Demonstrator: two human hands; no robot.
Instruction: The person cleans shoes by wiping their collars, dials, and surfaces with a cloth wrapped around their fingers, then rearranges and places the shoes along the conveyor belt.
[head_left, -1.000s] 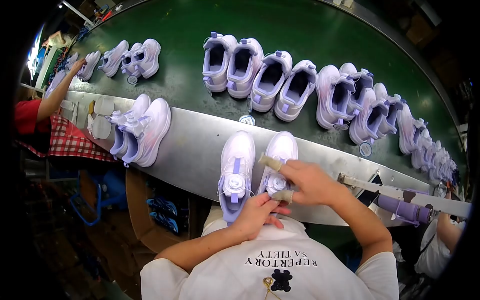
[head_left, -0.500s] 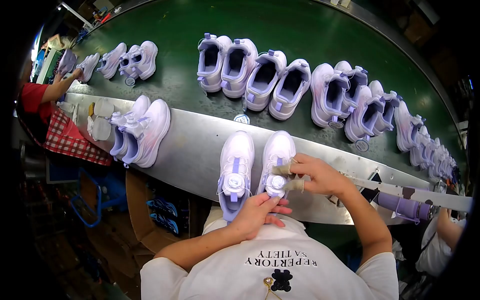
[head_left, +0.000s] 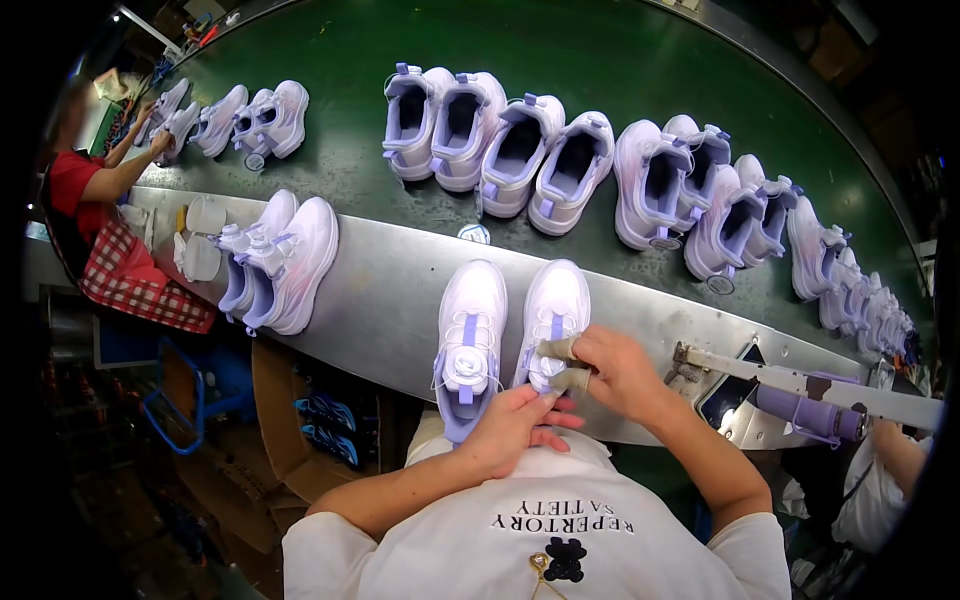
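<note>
Two white-and-lavender sneakers stand upright with toes pointing away from me on the metal ledge: a left sneaker (head_left: 472, 300) and a right sneaker (head_left: 556, 295). Each has a round lacing dial on its tongue. My right hand (head_left: 615, 370), with pale finger cots on thumb and forefinger, is closed around the dial (head_left: 543, 372) of the right sneaker. At that shoe's collar, my left hand (head_left: 510, 428) holds the tongue area between thumb and fingers, hiding much of the heel. The left sneaker sits beside it, untouched.
More matching sneakers (head_left: 520, 155) line the green belt (head_left: 350, 150). Another pair (head_left: 300, 260) stands on the metal ledge (head_left: 390, 290) at left. A white metal arm (head_left: 800, 382), phone (head_left: 730, 385) and purple bottle (head_left: 800, 412) lie right. A co-worker in red (head_left: 90, 190) handles shoes far left.
Shoes on the belt have shifted slightly left. My right hand has turned on the dial, its wrist and forearm moving lower and left, uncovering the phone. The co-worker's hands now hold shoes.
</note>
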